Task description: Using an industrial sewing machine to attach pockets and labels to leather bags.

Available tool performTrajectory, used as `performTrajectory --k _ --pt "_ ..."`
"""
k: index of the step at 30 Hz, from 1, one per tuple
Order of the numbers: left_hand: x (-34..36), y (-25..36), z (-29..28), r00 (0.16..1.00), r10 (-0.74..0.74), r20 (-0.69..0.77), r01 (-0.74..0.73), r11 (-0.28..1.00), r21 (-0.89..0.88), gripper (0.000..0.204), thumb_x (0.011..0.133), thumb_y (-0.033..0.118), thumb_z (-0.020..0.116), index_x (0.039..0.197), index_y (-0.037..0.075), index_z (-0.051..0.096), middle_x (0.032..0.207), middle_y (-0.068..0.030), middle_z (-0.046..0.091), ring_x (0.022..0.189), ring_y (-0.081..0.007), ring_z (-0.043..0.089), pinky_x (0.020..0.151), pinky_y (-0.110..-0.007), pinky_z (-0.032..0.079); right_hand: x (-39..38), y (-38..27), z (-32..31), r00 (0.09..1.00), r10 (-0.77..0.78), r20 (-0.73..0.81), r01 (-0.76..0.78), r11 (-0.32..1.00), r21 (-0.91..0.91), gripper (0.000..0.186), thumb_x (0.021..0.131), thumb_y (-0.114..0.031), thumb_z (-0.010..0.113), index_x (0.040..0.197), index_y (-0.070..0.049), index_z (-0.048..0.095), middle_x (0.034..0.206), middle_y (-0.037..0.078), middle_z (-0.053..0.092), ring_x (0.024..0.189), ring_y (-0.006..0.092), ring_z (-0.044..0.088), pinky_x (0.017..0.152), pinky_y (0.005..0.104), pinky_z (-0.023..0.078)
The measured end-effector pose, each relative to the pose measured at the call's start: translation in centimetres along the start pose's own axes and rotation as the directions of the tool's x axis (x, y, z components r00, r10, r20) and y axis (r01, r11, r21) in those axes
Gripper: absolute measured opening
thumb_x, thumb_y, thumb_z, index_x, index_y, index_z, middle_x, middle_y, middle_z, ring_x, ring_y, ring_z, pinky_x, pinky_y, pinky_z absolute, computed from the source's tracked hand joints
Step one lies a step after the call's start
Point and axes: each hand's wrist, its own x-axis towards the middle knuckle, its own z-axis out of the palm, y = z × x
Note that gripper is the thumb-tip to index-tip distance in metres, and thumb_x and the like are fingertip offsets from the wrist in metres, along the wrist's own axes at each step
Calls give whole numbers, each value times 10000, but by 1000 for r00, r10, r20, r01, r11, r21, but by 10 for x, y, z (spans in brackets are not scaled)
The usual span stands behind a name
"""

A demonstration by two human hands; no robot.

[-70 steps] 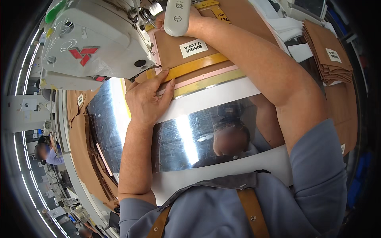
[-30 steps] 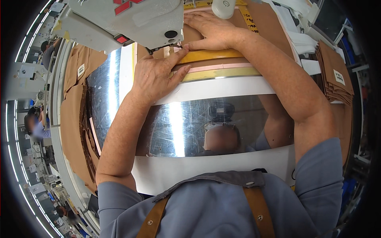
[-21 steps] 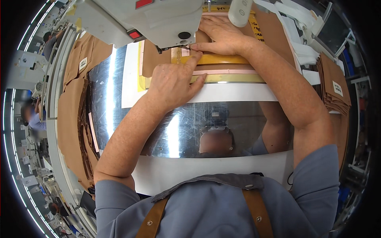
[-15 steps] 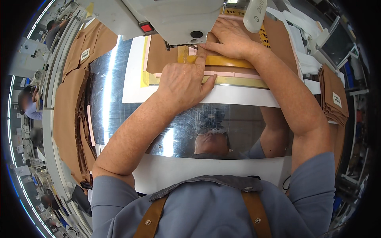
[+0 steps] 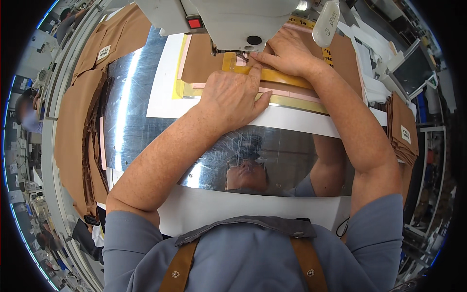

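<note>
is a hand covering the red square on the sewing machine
No: the red square shows whole on the sewing machine, with left hand and right hand at the brown panel.

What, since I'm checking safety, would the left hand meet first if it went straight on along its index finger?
Probably the bare right hand, at its thumb, just beyond the left hand; depth leaves contact unclear. The small metal presser foot of the grey-white sewing machine sits left of that line.

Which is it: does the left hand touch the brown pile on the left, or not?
Apart. The head view shows shiny metal and white paper between the left hand and the brown pile.
</note>
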Motion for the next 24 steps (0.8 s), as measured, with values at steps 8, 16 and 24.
performTrajectory --k 8,16,24 --pt "2 -2 2 1000 10 -28 -10 1000 -7 668 1006 460 552 1357 -108 533 635 -156 677 616 -329 708 610 -450 552 2 0 -5 999 6 42 -6 1000 3 856 947 -642 553 1606 -135 346 1656 93 351 1559 250 248 1266 448 270" --pt "10 0 4 1000 -6 9 6 1000 9 702 1004 470 540 1373 -126 520 627 -153 666 583 -320 690 617 -438 550 10 3 -3 999 -4 53 4 1000 -1 857 948 -651 538 1612 -147 337 1671 76 328 1566 244 230 1273 442 256" --pt "6 -3 9 996 34 -82 -33 999 11 685 994 481 559 1345 -107 553 613 -144 660 581 -318 688 610 -436 546 7 0 -4 999 -3 34 2 1000 8 860 947 -646 540 1607 -131 347 1666 72 337 1568 245 222 1275 428 253"
